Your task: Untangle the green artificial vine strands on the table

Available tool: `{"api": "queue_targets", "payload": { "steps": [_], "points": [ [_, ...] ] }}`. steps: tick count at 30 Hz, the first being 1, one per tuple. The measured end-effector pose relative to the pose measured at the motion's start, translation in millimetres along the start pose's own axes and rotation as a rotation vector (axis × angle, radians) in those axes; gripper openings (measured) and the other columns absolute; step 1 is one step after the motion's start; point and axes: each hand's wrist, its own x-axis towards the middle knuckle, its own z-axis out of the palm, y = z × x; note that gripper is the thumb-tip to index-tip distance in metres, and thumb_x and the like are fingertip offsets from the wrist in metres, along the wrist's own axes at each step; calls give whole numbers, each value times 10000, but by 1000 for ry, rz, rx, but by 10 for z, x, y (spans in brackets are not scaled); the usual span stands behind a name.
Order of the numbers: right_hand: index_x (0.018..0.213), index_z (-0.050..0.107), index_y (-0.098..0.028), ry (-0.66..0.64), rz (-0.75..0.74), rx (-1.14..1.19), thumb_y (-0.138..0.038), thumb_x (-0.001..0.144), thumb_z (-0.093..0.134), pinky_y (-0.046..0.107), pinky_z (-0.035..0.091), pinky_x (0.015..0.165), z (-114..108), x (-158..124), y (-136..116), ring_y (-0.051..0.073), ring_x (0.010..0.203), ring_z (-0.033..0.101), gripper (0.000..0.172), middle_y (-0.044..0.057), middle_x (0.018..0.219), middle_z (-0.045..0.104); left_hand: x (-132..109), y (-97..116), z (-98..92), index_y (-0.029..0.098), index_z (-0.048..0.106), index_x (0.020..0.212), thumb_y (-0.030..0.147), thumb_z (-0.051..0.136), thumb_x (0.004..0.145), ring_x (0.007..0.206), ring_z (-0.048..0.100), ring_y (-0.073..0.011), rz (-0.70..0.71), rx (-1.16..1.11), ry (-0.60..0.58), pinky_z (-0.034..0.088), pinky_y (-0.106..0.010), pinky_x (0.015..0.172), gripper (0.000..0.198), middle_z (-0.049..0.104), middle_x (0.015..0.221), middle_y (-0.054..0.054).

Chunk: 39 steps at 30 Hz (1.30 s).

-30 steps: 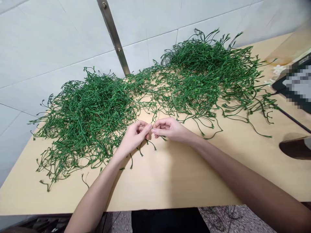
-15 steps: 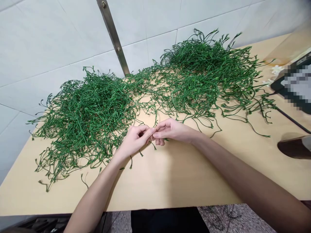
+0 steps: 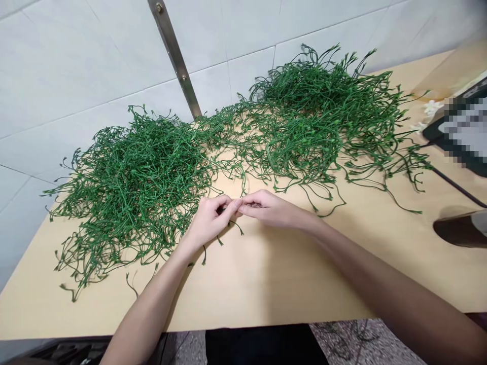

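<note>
My left hand point(image 3: 208, 221) and my right hand point(image 3: 269, 208) meet fingertip to fingertip over the wooden table point(image 3: 266, 274), just in front of the green stems. Both hands are closed in a pinch on a thin green plastic stem point(image 3: 220, 240), whose ends hang out below my left hand. A big tangled heap of the same green stems point(image 3: 133, 177) lies to the left of my hands. A second heap point(image 3: 323, 116) lies behind and to the right, and the two heaps join in the middle.
A white tiled wall with a slanted metal bar point(image 3: 175, 56) stands behind the table. A dark device point(image 3: 456, 132) with a cable lies at the right edge, a dark brown object point(image 3: 460, 229) sits below it, and small white pieces point(image 3: 429, 109) lie nearby.
My right hand has slid slightly left and its fingers have closed tighter against my left fingertips. The heaps have not moved.
</note>
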Motion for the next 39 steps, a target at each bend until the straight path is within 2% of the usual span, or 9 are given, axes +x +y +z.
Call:
{"api": "queue_targets", "payload": {
  "steps": [3, 7, 12, 18, 23, 26, 30, 35, 39],
  "points": [
    [642, 534, -164, 10, 5, -7, -293, 830, 466, 272, 313, 607, 18, -6, -20, 125, 637, 423, 238, -7, 638, 480, 2, 20, -7, 146, 622, 642, 443, 489, 911, 515, 347, -88, -23, -24, -32, 265, -258, 522, 422, 481, 534, 23],
    [596, 349, -202, -4, -86, 240, -418, 879, 436, 280, 221, 543, 64, 12, 2, 104, 560, 261, 366, -46, 591, 277, 17, 33, -6, 166, 478, 578, 557, 480, 881, 537, 279, -93, -66, -277, -70, 223, -269, 515, 495, 344, 550, 32],
    [611, 362, -204, 25, -125, 429, -694, 817, 520, 283, 144, 511, 192, 72, 95, 88, 534, 202, 554, -67, 586, 236, 24, 9, 33, 192, 389, 579, 713, 577, 732, 516, 197, -88, -200, -650, -121, 168, -270, 478, 575, 243, 557, 45],
    [599, 350, -201, 6, -74, 654, -675, 735, 655, 276, 124, 506, 319, 109, 177, 71, 520, 191, 579, -78, 574, 242, 31, 29, 103, 194, 360, 564, 704, 684, 610, 488, 170, -62, -292, -750, -134, 145, -240, 463, 606, 223, 518, 75],
    [552, 255, -215, 359, -79, 605, -564, 662, 786, 275, 159, 515, 206, 70, 180, 64, 508, 193, 645, -92, 541, 192, 45, 11, -34, 208, 203, 605, 519, 815, 574, 502, 169, -51, -203, -569, 294, 238, -210, 485, 687, 188, 544, 99],
    [553, 245, -219, 337, -134, 660, -592, 706, 739, 283, 171, 517, 127, 75, 161, 69, 499, 217, 638, -83, 527, 235, 56, -16, -119, 209, 277, 638, 496, 772, 669, 501, 208, -63, -132, -557, 397, 271, -210, 490, 573, 229, 552, 92],
    [570, 309, -213, 241, -146, 550, -567, 783, 672, 287, 166, 517, 160, 94, 147, 77, 502, 238, 550, -74, 531, 263, 62, -28, -82, 181, 452, 596, 530, 510, 887, 557, 370, -97, -74, -461, 356, 351, -242, 558, 458, 402, 566, 29],
    [630, 385, -200, 196, -108, 249, -455, 839, 580, 273, 229, 544, 224, 50, 149, 103, 575, 302, 383, -51, 612, 307, 59, -72, -11, 168, 640, 830, 393, 613, 849, 751, 578, -131, -89, -331, 390, 442, -235, 718, 227, 641, 780, -19],
    [663, 457, -191, 127, -185, 115, -357, 914, 405, 281, 331, 641, 224, 24, 146, 140, 671, 420, 305, -9, 667, 454, 44, -68, 5, 159, 694, 841, 404, 618, 847, 879, 635, -167, -37, -307, 272, 469, -261, 827, 256, 700, 895, -67]
  ]
}}
